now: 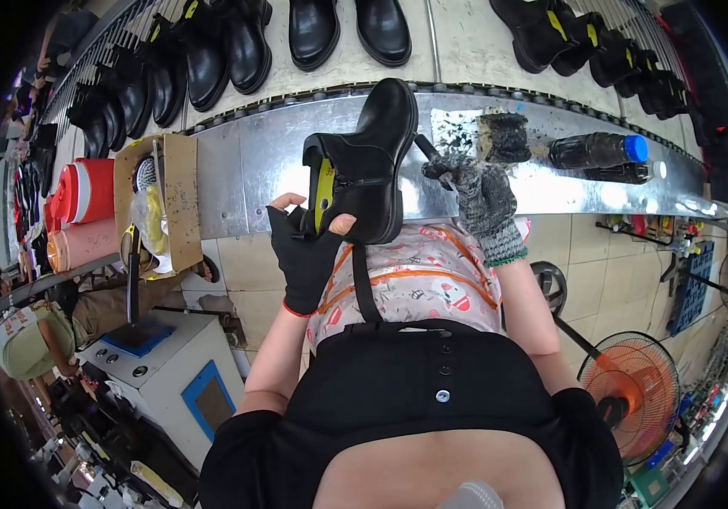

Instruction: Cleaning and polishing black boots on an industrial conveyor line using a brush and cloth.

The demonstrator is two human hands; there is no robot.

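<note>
My left hand [306, 259], in a black glove with bare fingertips, grips a black leather ankle boot [370, 144] by its heel end and opening. The boot lies on its side with its toe pointing away from me, and a yellow label shows inside the shaft. My right hand [484, 204], in a grey knit glove, is closed around a small dark stick-like tool [426, 148]. The tool's black end is close to the boot's sole edge; whether they touch is unclear. Just beyond that hand, a blackened sponge-like block [504, 137] rests by a white sheet [456, 127] spotted with black.
A metal work ledge [245, 170] runs before me, beside a belt carrying several black boots [313, 34]. Two dark bottles [589, 151] lie at right. An open cardboard box [179, 204] and a red jug [84, 191] are at left. An orange fan [630, 394] stands at lower right.
</note>
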